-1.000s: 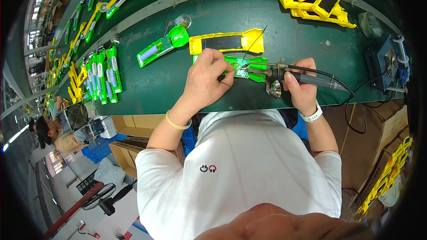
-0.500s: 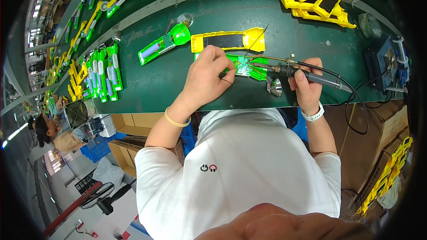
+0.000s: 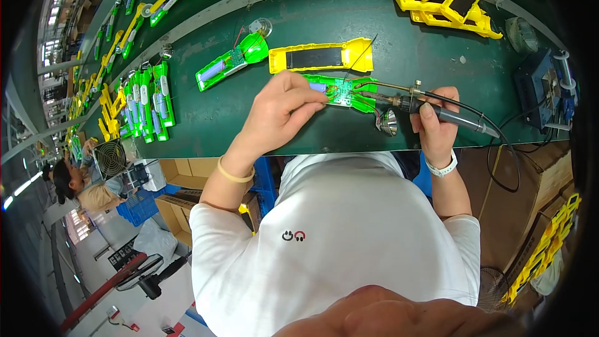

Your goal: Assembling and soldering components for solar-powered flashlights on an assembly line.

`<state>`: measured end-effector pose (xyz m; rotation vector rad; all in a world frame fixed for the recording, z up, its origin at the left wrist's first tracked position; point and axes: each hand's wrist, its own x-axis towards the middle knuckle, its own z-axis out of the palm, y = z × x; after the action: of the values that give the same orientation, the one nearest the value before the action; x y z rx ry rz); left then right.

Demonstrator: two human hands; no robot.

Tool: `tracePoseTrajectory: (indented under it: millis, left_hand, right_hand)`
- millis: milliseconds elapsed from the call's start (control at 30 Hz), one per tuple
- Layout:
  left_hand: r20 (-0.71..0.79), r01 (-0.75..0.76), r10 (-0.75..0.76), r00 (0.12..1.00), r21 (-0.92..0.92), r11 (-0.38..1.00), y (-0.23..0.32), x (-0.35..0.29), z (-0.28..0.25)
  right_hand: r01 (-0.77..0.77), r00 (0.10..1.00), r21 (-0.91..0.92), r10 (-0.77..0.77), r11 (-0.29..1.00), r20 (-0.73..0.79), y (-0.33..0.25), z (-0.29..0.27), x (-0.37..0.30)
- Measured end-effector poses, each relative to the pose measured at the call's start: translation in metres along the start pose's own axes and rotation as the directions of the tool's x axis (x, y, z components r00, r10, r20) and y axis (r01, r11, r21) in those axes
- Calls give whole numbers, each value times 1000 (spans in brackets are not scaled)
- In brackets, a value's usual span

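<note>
My right hand (image 3: 438, 132) is wrapped round a soldering iron (image 3: 460, 120) with a thin metal feed tube (image 3: 390, 86) clamped along it. The iron's tip is at the small green circuit board (image 3: 341, 90) inside a bright green lamp housing (image 3: 363, 103). Over the housing's left end, my left hand (image 3: 274, 115) is closed in a pinch beside the board's red wires; what lies between its fingertips is too small to make out. A blue battery cell (image 3: 318, 87) shows next to these fingers. At the housing's lower right sits a silvery reflector (image 3: 388, 122).
Just beyond lies a yellow shell (image 3: 364, 56) with a dark panel. Another opened green lamp (image 3: 217, 70) is further left, near a row of green lamps (image 3: 148, 109). Yellow shells (image 3: 449, 9) are piled at the far right. A blue soldering station (image 3: 533, 90) stands at the right edge.
My left hand has shifted left and back from the board, uncovering the battery cell and more of the housing. The iron's tip stays over the board, with the right hand slightly lower.
</note>
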<state>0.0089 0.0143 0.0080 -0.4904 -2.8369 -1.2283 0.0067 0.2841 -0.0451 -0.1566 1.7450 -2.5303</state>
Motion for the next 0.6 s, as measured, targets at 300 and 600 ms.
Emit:
tracePoseTrajectory:
  millis: [300,600]
  left_hand:
    - [4,-410,425,905,274,870,-11,6,19]
    - [71,-424,425,902,331,843,-8,11,18]
  right_hand:
    - [-28,999,-32,29,999,32,6,0,2]
    - [-24,995,-109,34,994,91,13,0,5]
